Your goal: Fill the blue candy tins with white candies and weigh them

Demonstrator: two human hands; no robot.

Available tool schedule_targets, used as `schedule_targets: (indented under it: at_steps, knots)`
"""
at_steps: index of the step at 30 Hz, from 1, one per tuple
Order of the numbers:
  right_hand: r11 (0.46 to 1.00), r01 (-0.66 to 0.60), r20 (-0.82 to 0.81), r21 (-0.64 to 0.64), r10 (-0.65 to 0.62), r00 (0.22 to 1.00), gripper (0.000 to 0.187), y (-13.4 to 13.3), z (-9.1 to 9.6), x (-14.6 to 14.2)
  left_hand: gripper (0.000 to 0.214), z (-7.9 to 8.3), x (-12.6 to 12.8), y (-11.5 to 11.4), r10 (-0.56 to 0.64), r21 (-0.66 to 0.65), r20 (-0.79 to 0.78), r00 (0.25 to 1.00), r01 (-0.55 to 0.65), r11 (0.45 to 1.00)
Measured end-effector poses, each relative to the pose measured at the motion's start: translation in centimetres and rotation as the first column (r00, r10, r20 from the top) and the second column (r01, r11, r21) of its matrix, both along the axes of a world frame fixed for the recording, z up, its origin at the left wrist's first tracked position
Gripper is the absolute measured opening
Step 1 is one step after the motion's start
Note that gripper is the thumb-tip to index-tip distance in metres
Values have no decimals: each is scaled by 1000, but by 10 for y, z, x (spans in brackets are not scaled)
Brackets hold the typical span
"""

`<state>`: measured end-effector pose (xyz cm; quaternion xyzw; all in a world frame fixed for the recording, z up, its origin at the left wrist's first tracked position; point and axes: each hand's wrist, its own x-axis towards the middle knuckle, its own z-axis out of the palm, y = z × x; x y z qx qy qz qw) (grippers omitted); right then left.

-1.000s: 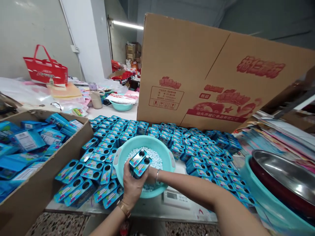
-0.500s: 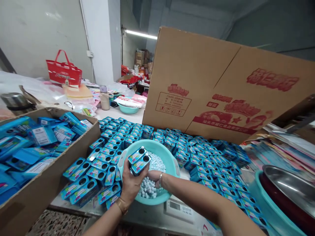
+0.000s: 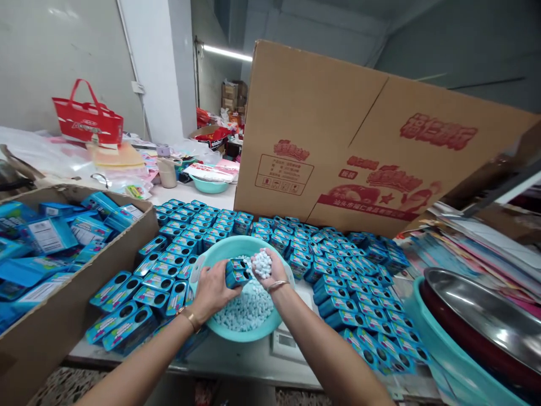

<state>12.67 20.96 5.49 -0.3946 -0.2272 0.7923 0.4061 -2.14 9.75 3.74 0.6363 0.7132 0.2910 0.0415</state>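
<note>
My left hand [image 3: 213,290] is wrapped round small blue boxes [image 3: 237,273] with round holes in their tops, apparently two. They are held tilted over a turquoise basin [image 3: 230,245]. Cupped palm-up beside them, my right hand [image 3: 278,272] carries a heap of small pale candies [image 3: 261,264]. The heap is close to the box openings; whether any candy is dropping in, I cannot tell. More white and pale blue candies [image 3: 249,310] cover the basin's bottom below both hands.
Rows of blue boxes [image 3: 186,248] stand left of the basin, others [image 3: 359,287] to its right. A carton [image 3: 84,270] of jumbled boxes is at the left. A white scale [image 3: 285,345] sits under my right forearm. Behind rises a large carton [image 3: 321,141]; steel bowl [image 3: 486,304] at right.
My right hand has come up out of the candies with a heaped handful. My left hand has tilted the boxes towards it. The whole view has shifted slightly.
</note>
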Motion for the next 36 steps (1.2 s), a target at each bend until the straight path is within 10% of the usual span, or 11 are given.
schedule_targets:
  at_steps: [6,22,36]
  knots:
    - [921,284,-69,267,-276,959,23,-20,14,-21,63,3,13,4,7,25,5,1000,-7,1000]
    - [890,33,141,455,-108,984,24,-18,15,-18,60,14,19,-1,-59,-30,137,989,64,998]
    - [882,84,104,463,-149,983,29,-13,22,-14,57,18,23,-2,-29,-9,396,918,36,999]
